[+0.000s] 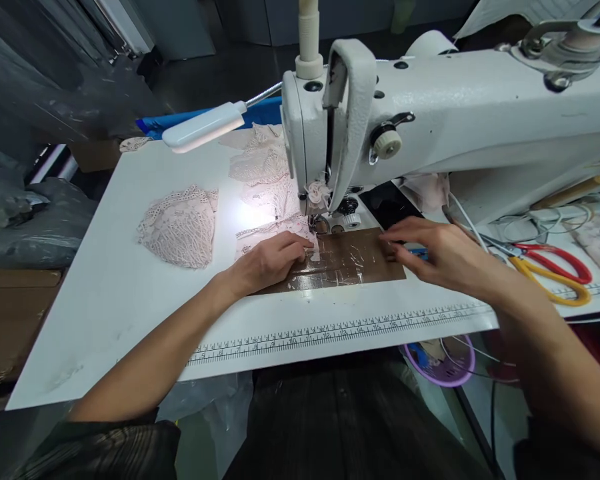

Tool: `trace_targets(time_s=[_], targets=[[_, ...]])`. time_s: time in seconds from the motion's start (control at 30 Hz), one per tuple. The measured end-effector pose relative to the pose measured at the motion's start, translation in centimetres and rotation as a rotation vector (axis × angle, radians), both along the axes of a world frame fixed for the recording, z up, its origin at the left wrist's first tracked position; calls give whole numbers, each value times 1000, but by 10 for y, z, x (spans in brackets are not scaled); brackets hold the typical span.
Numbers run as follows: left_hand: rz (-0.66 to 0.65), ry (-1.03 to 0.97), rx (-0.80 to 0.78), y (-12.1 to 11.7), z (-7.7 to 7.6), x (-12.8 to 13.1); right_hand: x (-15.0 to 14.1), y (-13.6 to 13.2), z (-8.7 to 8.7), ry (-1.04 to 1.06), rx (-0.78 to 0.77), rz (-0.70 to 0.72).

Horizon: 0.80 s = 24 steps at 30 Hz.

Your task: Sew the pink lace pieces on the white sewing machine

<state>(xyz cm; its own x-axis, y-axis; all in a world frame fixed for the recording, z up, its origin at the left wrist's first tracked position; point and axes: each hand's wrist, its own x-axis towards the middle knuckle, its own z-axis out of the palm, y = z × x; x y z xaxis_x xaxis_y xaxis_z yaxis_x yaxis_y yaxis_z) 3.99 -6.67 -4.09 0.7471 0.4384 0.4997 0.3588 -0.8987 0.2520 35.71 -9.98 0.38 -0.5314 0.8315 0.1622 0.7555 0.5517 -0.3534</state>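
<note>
My left hand [275,260] lies just left of the needle, its fingers bent and pressed together on the edge of a pale pink lace piece [263,237]. That lace runs up to the presser foot [317,225] of the white sewing machine [430,113]. Brown tape-like sheeting [350,257] with loose thread bits covers the bed below the needle. My right hand [430,250] hovers at the sheeting's right end, thumb and fingertips drawn together; whatever is between them is too small to make out. Something blue [420,253] shows partly under this hand.
A lace cup-shaped piece [183,227] lies on the white table [105,293] at left, with more lace behind the needle. A lamp [205,127] hangs over them. Scissors [555,270] with red and yellow handles rest at right. A purple basket [447,373] sits below the printed ruler [330,333].
</note>
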Motion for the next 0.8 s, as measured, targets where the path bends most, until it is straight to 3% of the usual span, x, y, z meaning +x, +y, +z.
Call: trace_targets(time_s=[0.13,0.23,0.33,0.43,0.53,0.67,0.8], targets=[[44,-140,-228,2,-1,2,34,-25,-18,-169,126,-92],[207,-176,-392,-1,3,7,44,-33,-37,-198,219,-166],[382,-206,-495,-5,6,11,48,-31,-47,-151,292,-135],[422,-279,-571,-4,5,11,46,-29,-48,-88,292,-72],[375,-320,-688,-2,3,8,32,-34,-46,119,225,-107],[390,-330,-776,-1,4,7,-13,-37,-43,425,-130,-180],[368,-351,-837,-2,7,7,-61,-14,-37,278,-128,-156]])
